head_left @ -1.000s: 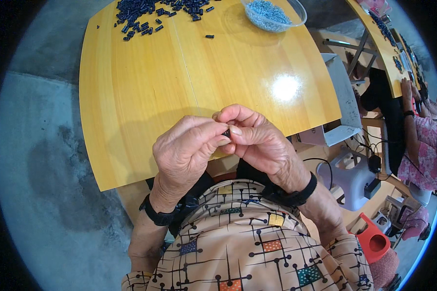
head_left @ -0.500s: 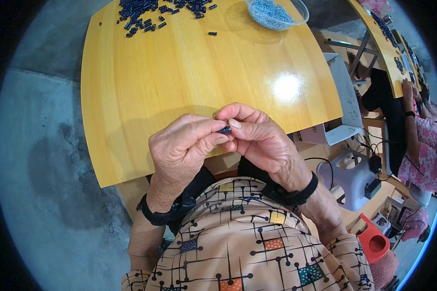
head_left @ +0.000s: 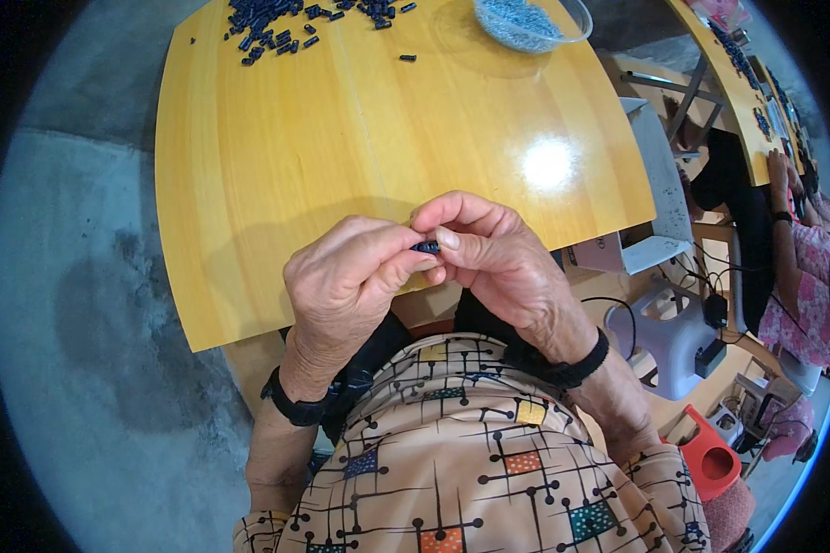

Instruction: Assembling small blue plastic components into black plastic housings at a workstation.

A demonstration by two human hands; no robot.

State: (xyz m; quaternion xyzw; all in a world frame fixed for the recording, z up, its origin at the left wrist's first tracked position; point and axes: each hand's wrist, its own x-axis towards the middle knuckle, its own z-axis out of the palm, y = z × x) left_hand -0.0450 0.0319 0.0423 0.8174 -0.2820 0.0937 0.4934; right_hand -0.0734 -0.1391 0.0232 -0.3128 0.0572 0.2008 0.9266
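Over the near edge of the yellow wooden table [head_left: 277, 184], my left hand [head_left: 346, 281] and my right hand [head_left: 498, 263] meet fingertip to fingertip. Between them they pinch a small dark blue cylindrical piece [head_left: 426, 247], mostly hidden by thumbs and forefingers. Both wrists wear black bands. A pile of similar small dark pieces [head_left: 277, 23] lies at the table's far edge, with one stray piece [head_left: 408, 58] apart from it. A clear bowl [head_left: 532, 20] of pale bluish small parts stands at the far right of the table.
Grey concrete floor [head_left: 83, 304] lies to the left. Right of the table are a grey box [head_left: 655, 184], a white stool [head_left: 673, 332], cables and an orange container [head_left: 710, 456]. Another person's arm [head_left: 788, 249] works at a second yellow table [head_left: 738, 101] far right.
My hands have stayed together at the table's near edge; the fingers shifted slightly so the dark piece now shows between the thumbs.
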